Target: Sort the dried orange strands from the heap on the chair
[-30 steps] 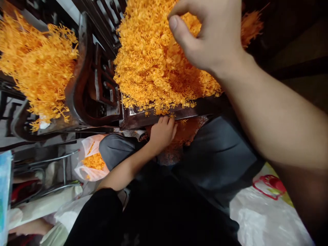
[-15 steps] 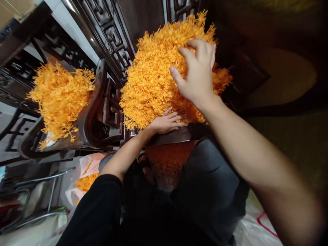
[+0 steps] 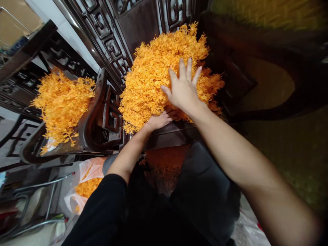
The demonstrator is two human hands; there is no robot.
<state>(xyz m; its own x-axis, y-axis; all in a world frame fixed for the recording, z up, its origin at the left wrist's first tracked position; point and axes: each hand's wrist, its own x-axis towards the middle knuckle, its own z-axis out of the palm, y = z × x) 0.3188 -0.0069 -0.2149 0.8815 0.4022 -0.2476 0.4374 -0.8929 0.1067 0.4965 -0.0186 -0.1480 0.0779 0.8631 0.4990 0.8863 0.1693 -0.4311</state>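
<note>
Right hand (image 3: 183,89) centre of frame, upper half; palm down, flat on the big heap of orange sprigs (image 3: 153,68); fingers (image 3: 182,70) spread wide and straight, thumb out to the left, nothing gripped; bare forearm runs from it down to the lower right corner.

Left hand (image 3: 156,121) just below and left of the right one, at the near edge of the same heap; knuckles up, fingertips pushed in under the sprigs and hidden there; cannot tell whether they pinch anything; the two hands sit near each other but apart; black sleeve (image 3: 102,212) covers the left arm at lower centre-left.

The heap fills the upper centre of the frame, piled on a dark wooden seat (image 3: 171,135) whose front edge shows just under the left hand; carved dark wood back (image 3: 107,37) rises behind it toward the upper left.

Second, smaller heap of orange sprigs (image 3: 63,104) at left of frame, on a neighbouring seat; curved wooden armrest (image 3: 96,112) stands between the two heaps.

Below the seat edge, centre of frame, more orange sprigs lie in the lap (image 3: 166,164) between grey trouser legs (image 3: 205,191); white plastic bag (image 3: 85,188) with orange sprigs inside at lower left, on the floor; metal chair frame (image 3: 38,186) beside it, blurred.
</note>
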